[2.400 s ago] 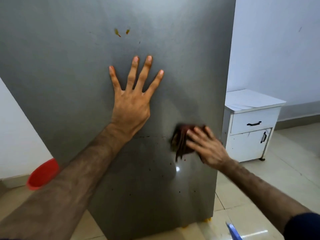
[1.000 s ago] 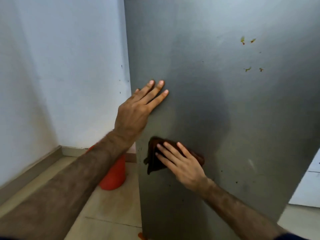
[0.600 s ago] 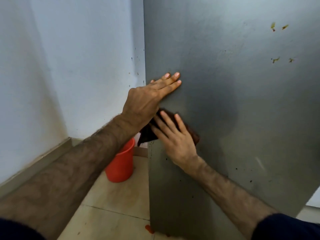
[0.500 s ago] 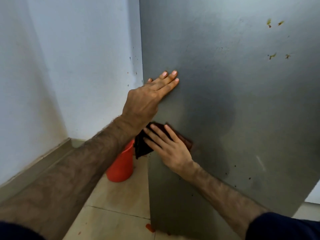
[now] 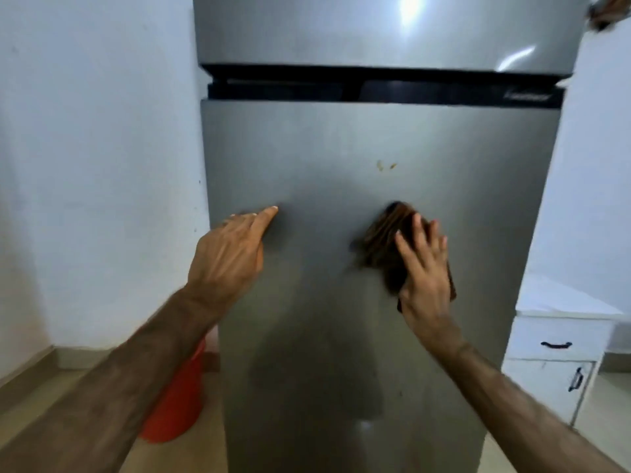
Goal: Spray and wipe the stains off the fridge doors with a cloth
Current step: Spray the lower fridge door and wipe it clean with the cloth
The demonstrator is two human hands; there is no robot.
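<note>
The grey lower fridge door [image 5: 341,148] fills the middle of the view, with the upper door [image 5: 341,29] above a black band. Two small yellow stains [image 5: 384,165] sit on the lower door. My right hand [image 5: 425,268] presses a dark brown cloth [image 5: 382,247] flat against the door, just below and right of the stains, fingers straight. My left hand [image 5: 232,254] rests its straight fingertips on the door's left part. The frame is motion-blurred.
An orange bucket [image 5: 177,407] stands on the floor left of the fridge, by the white wall [image 5: 95,165]. A white cabinet [image 5: 560,346] with black handles stands to the right. Tiled floor lies below.
My right hand has slid the cloth from the door's left edge up and right, to just under the stains. My left hand stays on the door's left part. The view now faces the fridge squarely.
</note>
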